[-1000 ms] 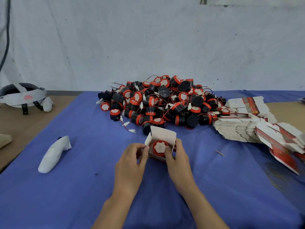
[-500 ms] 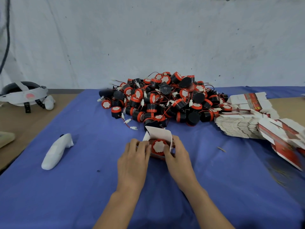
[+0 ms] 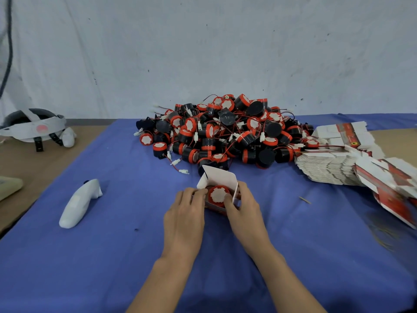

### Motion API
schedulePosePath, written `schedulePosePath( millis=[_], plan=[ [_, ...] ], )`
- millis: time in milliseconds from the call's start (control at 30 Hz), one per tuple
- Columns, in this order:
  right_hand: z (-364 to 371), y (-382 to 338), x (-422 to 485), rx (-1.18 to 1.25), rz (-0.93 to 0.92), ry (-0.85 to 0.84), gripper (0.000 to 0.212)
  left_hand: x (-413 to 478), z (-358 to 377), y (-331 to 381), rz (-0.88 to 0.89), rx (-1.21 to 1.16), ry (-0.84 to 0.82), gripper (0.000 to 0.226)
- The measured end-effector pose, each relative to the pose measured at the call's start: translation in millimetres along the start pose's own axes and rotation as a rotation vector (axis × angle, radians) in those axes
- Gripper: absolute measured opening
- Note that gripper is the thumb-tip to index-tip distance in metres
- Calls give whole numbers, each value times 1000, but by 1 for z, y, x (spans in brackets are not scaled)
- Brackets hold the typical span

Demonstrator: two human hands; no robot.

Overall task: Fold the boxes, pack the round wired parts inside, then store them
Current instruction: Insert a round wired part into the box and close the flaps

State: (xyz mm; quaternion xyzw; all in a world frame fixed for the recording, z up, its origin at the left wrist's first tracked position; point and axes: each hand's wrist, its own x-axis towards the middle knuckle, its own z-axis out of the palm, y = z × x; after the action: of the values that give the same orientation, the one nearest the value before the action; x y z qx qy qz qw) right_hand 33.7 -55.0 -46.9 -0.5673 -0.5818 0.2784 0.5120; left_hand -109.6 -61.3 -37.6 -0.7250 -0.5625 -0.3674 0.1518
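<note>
A small white box [image 3: 220, 177] stands on the blue cloth [image 3: 112, 256] with its top flap up. Inside it sits one round part [image 3: 218, 195], red rim and white face upward. My left hand [image 3: 184, 219] grips the box's left side, fingertips at the left flap. My right hand [image 3: 244, 210] holds the right side, thumb on the part's edge. Behind the box lies a big heap of round wired parts [image 3: 228, 132], black and red. A stack of flat unfolded boxes [image 3: 334, 168] lies at the right.
A white controller [image 3: 79, 204] lies on the cloth at the left. A headset [image 3: 33, 128] rests on the brown table at far left. More flat cartons [image 3: 392, 184] spill toward the right edge. A grey wall stands behind.
Both hands drew closer round the box and pushed the round part lower into it. The left fingers moved onto the left flap. The top flap stays up.
</note>
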Motion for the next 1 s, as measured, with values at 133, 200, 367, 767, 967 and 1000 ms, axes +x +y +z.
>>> schedulePosePath(
  millis=[133, 200, 367, 767, 967, 1000],
  plan=[
    [1, -1, 0, -15, 0, -12, 36, -1, 1, -1, 18, 22, -29, 53],
    [1, -1, 0, -27, -8, -9, 36, 0, 1, 0, 40, 39, -49, 58],
    [2, 0, 0, -6, -10, -7, 34, 1, 4, 7, 50, 15, -71, 48],
    [2, 0, 1, 13, -10, -3, 29, 3, -2, 11, -59, -90, -187, 48],
    [0, -1, 1, 86, -4, 2, 24, 3, -4, 8, -88, -134, -170, 48],
    [-1, -2, 0, 113, 1, 0, 23, 2, -5, 8, -94, -175, -132, 46]
  ],
)
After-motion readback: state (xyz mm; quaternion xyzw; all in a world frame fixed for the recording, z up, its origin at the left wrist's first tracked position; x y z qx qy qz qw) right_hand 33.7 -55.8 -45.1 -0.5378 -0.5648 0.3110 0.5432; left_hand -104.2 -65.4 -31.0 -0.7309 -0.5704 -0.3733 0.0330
